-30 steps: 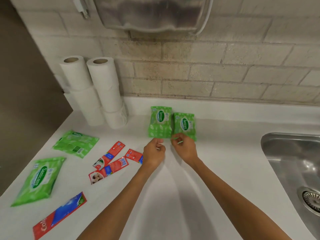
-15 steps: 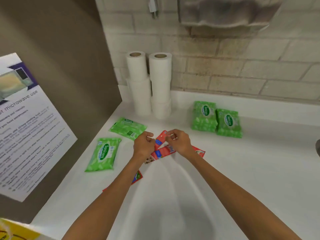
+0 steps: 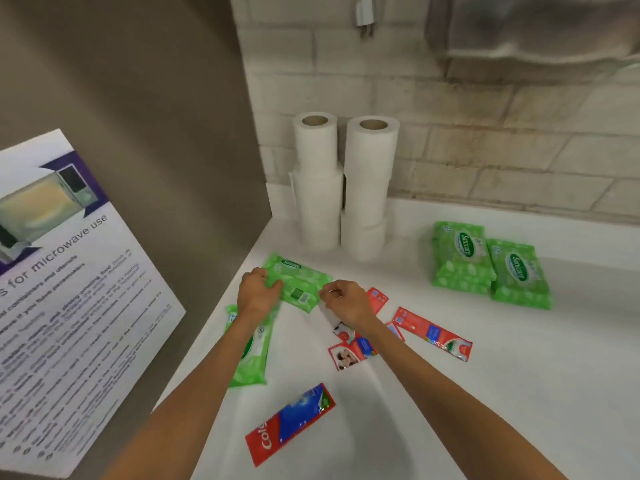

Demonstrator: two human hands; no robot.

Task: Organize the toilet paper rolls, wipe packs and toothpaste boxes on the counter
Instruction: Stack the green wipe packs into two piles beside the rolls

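Two stacks of white toilet paper rolls [image 3: 315, 188] [image 3: 370, 192] stand in the counter's back left corner. Two green wipe packs [image 3: 459, 258] [image 3: 519, 275] lie side by side at the back right. My left hand [image 3: 258, 294] grips the left end of a third green wipe pack [image 3: 299, 282]. My right hand [image 3: 346, 301] pinches that pack's right edge. A fourth wipe pack [image 3: 249, 351] lies partly under my left forearm. Red toothpaste boxes lie scattered: a small one [image 3: 434, 334], another [image 3: 349, 353], one behind my right hand [image 3: 378, 299], and a large one [image 3: 291, 422] nearest me.
A brown side panel with a microwave poster [image 3: 69, 271] bounds the white counter [image 3: 519, 375] on the left. A brick wall runs along the back, with a metal dispenser [image 3: 536, 26] mounted high at the right.
My view swung left, away from the sink. Both hands left the two packs at the back, passed over the toothpaste boxes, and now hold the wipe pack near the rolls.
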